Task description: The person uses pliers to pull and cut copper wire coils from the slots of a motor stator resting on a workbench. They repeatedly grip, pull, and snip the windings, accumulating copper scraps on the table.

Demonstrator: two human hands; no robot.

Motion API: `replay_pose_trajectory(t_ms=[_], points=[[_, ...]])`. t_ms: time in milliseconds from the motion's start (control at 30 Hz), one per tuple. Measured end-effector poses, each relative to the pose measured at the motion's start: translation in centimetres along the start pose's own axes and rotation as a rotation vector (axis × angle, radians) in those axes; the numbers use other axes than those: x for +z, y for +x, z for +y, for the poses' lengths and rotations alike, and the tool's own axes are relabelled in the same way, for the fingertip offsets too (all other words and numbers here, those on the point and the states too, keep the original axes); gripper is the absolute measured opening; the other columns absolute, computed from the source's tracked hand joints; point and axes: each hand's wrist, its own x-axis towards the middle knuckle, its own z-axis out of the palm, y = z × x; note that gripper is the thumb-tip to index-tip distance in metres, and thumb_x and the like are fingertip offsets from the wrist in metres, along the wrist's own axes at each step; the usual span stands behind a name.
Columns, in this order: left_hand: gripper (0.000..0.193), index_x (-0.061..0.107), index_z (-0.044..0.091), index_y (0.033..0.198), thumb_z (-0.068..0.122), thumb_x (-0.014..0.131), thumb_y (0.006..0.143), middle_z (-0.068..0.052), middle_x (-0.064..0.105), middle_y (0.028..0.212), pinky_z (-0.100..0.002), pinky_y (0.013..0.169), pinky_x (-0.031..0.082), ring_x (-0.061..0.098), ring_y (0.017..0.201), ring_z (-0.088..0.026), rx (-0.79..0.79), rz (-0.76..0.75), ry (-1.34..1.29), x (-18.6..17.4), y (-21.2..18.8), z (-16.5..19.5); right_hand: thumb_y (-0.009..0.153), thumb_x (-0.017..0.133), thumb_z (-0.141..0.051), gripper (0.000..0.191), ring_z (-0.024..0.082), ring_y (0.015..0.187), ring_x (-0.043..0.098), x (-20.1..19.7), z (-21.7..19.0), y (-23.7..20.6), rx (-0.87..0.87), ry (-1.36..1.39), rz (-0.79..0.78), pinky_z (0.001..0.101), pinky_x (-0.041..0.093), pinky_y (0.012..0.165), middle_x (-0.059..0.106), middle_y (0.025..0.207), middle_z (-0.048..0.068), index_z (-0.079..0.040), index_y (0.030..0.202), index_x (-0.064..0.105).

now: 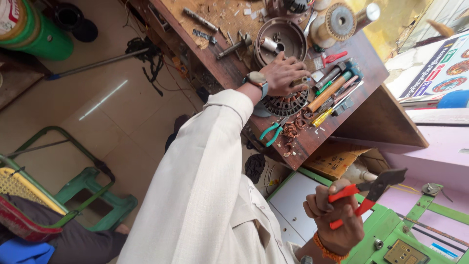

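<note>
Right hand [333,217] closed in a firm grip round the red handles of a pair of cutters [372,191], dark jaws pointing up and away, nothing caught between them as far as can be seen. Held low, well apart from the bench [364,61], above a green machine frame [391,234].

Left hand [286,73], watch [257,79] on the wrist, reaching out on a cream sleeve and pressing down on a round, slotted motor stator [288,105] near the bench's front edge; fingers curled over its top, possibly pinching something small, too small to tell.

Just beside the stator: curls of cut copper wire [293,131], green-handled pliers [272,131], a cluster of screwdrivers [332,90]. Further back, a round metal housing [281,39] and a wire spool [337,22].

Judging by the scraps, stripping winding out of the stator, mid-way: steadying with one hand, cutters readied in the other. Next move calls for bringing the cutters across to the stator, jaws opened, keeping clear of the holding fingers.
</note>
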Motion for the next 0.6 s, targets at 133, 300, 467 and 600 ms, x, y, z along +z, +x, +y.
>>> replay_pose_trajectory(t_ms=[133,300,467,600], points=[[0.054,0.055,0.025,0.141,0.061,0.04,0.104,-0.002,0.06,0.135,-0.047,0.102,0.037,0.056,0.12,-0.017,-0.022,-0.004,0.003,-0.5,-0.1,-0.1,0.103,0.056,-0.035,0.042,0.013,0.063,0.028,1.3,-0.4,0.6,-0.046,-0.182,0.223,0.0313,0.027,0.057,0.032,0.078,0.002,-0.005,0.132,0.052],[0.05,0.058,0.027,0.137,0.059,0.042,0.102,-0.001,0.061,0.134,-0.048,0.103,0.038,0.056,0.122,-0.017,-0.048,0.03,0.005,-0.6,-0.3,0.0,0.106,0.053,-0.031,0.036,0.012,0.065,0.027,1.0,1.2,1.7,-0.056,0.128,0.345,0.0291,0.026,0.056,0.029,0.078,0.0,-0.006,0.132,0.05],[0.05,0.059,0.028,0.137,0.059,0.043,0.102,0.0,0.061,0.134,-0.047,0.102,0.039,0.057,0.122,-0.017,-0.069,0.008,-0.004,-0.5,-0.2,0.1,0.108,0.052,-0.029,0.034,0.012,0.067,0.027,-0.2,2.3,2.0,-0.022,0.41,0.309,0.0278,0.025,0.056,0.028,0.08,-0.001,-0.006,0.134,0.051],[0.05,0.059,0.028,0.137,0.059,0.044,0.102,0.0,0.062,0.133,-0.047,0.102,0.038,0.057,0.121,-0.018,-0.071,0.015,0.009,-0.4,-0.1,0.1,0.11,0.052,-0.028,0.033,0.011,0.067,0.027,-0.6,2.3,2.3,-0.058,0.469,0.254,0.0266,0.024,0.055,0.028,0.081,-0.001,-0.006,0.134,0.05]])
